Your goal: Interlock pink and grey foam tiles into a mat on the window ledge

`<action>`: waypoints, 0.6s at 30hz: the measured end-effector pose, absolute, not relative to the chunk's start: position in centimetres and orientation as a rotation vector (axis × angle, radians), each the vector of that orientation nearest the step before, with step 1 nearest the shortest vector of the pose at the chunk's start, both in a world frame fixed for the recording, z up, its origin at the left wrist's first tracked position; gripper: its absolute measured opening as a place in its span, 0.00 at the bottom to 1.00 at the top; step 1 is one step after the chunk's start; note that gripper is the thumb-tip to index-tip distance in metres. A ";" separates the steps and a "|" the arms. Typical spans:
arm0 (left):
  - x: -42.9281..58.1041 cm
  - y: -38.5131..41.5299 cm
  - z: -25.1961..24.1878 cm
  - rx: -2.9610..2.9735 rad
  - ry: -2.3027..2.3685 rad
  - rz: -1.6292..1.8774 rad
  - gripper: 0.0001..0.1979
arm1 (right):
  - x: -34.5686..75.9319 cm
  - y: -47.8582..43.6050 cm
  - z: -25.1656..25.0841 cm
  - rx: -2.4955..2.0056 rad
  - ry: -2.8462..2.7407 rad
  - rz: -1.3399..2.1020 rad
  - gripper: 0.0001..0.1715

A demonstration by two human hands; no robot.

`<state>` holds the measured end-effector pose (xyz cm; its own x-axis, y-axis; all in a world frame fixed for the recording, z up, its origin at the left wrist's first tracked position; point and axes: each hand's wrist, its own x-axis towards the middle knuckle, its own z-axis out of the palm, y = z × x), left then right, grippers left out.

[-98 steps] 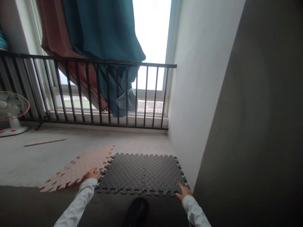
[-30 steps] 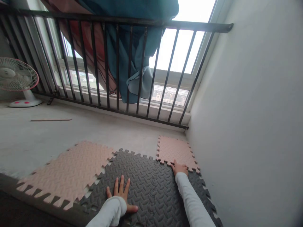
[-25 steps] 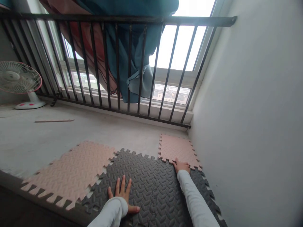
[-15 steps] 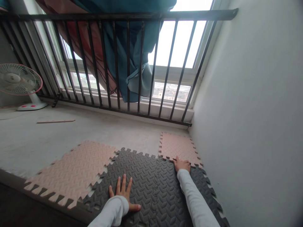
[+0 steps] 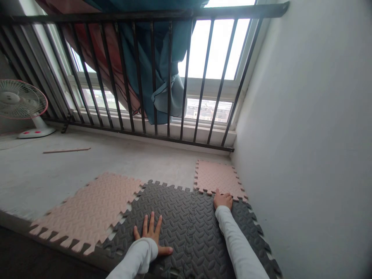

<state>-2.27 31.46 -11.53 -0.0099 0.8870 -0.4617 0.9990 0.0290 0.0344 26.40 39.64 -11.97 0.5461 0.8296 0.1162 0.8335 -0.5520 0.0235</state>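
My left hand (image 5: 151, 236) lies flat with spread fingers on a dark grey interlocking foam mat tile (image 5: 174, 205). My right hand (image 5: 223, 200) is at the near edge of a smaller-looking pink foam mat tile (image 5: 217, 176), its fingers curled over that toothed edge where it meets the grey mat. The fingertips are partly hidden. A seam runs through the grey area between my two hands. Left of the grey mat, a larger-looking pink tile (image 5: 93, 209) lies beside it, with narrow gaps along their toothed edges.
A black metal railing (image 5: 162, 137) crosses in front of the window and a bunched curtain (image 5: 165, 73). A white wall (image 5: 305, 135) rises at the right. A fan (image 5: 36, 131) and a thin strip (image 5: 66, 150) rest on the pale floor (image 5: 122, 155). The raised floor drops off at lower left.
The view has shifted slightly. Both hands stay in nearly the same places on the mats, and the tiles keep their arrangement.
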 end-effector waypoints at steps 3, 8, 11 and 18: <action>-2.4 31.5 -12.0 1.932 1.972 -0.434 0.52 | 26.4 39.8 -10.8 -2.766 -1.481 -0.119 0.23; -2.4 31.5 -12.2 1.941 1.983 -0.445 0.52 | 26.6 40.5 -9.2 -2.753 -1.511 0.033 0.18; -2.4 31.5 -12.0 1.939 1.976 -0.446 0.52 | 26.7 40.5 -8.9 -2.743 -1.502 0.050 0.19; -2.4 31.5 -12.3 1.943 1.982 -0.436 0.51 | 26.8 39.3 -10.0 -2.679 -1.498 -0.071 0.19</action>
<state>-2.40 31.54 -12.27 -0.0150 0.8984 -0.4388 0.9997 0.0228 0.0125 26.79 39.29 -9.95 0.5235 0.8487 0.0750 0.8520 -0.5221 -0.0393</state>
